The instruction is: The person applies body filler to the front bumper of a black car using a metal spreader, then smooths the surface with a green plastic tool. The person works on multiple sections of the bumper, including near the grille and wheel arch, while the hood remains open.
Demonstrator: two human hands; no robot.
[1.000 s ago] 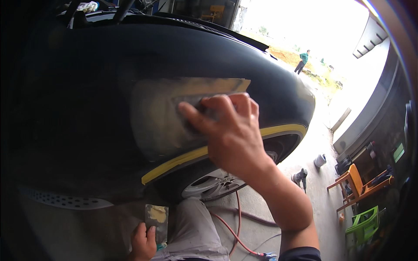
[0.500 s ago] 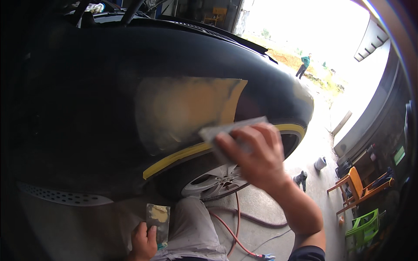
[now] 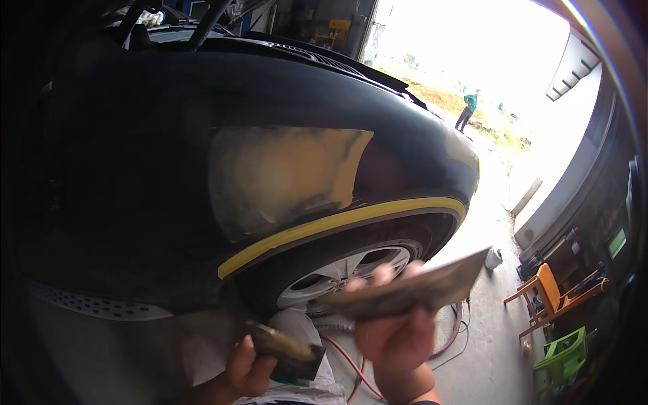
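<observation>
My left hand [image 3: 248, 370] grips a small dark putty spreader [image 3: 307, 368] with a smear of beige filler [image 3: 287, 343] on its face. Above my lap, my right hand [image 3: 398, 341] is closed around a wide, thin, dark-grey filler spreader [image 3: 445, 287], blurred by motion. That blade is off the car, in front of the wheel [image 3: 344, 266]. Ahead is a dark car fender [image 3: 135, 169] bearing a beige filler patch [image 3: 290, 175] with a sharp right edge and smoky, faded borders. Yellow masking tape [image 3: 351, 219] follows the wheel arch below the patch.
Red hose [image 3: 351, 361] crosses the concrete floor beside my knee. To the right stand an orange wooden chair [image 3: 550, 290], a green plastic stool [image 3: 565, 352] and a grey bucket [image 3: 495, 258]. A person [image 3: 467, 109] stands outside the bright doorway.
My right hand has drawn back from the fender's lower edge, down toward me, turning its spreader. My left hand has tilted its spreader and shifted it right, closer to the other.
</observation>
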